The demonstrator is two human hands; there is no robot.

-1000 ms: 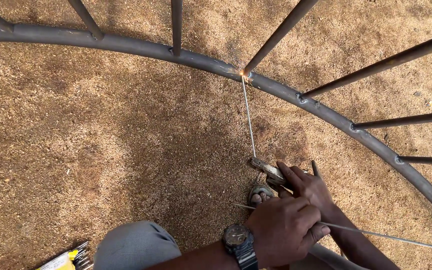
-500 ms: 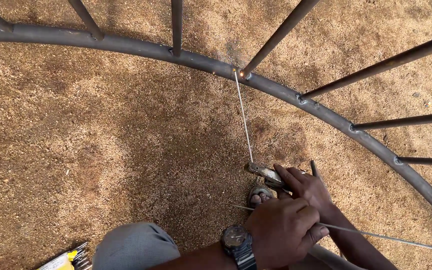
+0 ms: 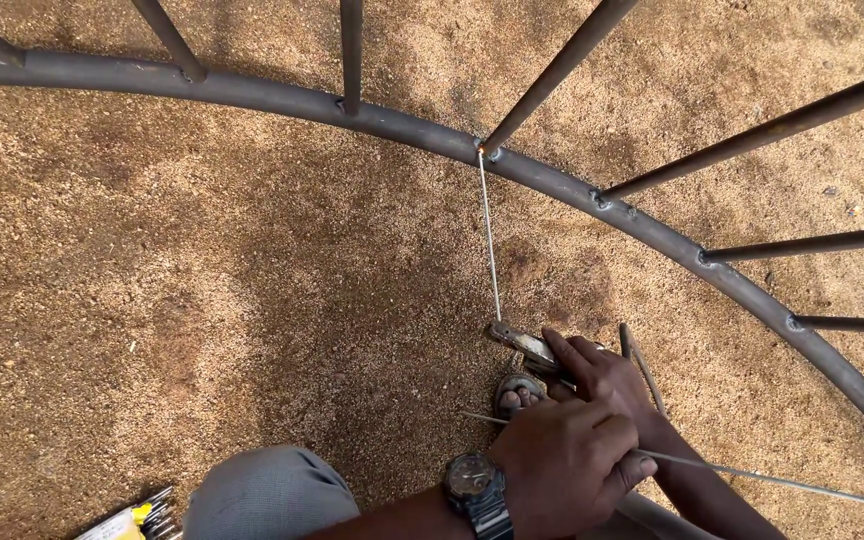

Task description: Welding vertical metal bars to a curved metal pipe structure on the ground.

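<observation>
Right hand (image 3: 607, 378), fingers curled and closed around the electrode holder (image 3: 524, 343), a short metal clamp with a worn grey surface whose front end grips the welding rod (image 3: 489, 235); left hand (image 3: 564, 462), closed into a loose fist just beside and below the right, its fingers wrapped around a second thin rod (image 3: 782, 478) that runs off toward the lower right edge of the view, a dark wristwatch (image 3: 472, 480) on its wrist. The welding rod is a thin, straight, pale grey stick rising from the holder to the curved steel tube (image 3: 252, 92), where its tip touches the joint at the foot of one slanted bar (image 3: 562, 70); a small orange glow shows at that contact point. The tube is dull grey, arcs from the upper left edge to the lower right edge, and carries several bars welded along it, each with a rough bead at its base. Both hands sit low and right of centre over the sandy ground (image 3: 202, 300), well apart from the tube. A sandalled foot (image 3: 517, 395) lies on the sand just under the holder, a grey-clad knee (image 3: 267, 495) at the bottom edge, and a packet of rods (image 3: 137, 520) in the lower left corner.
</observation>
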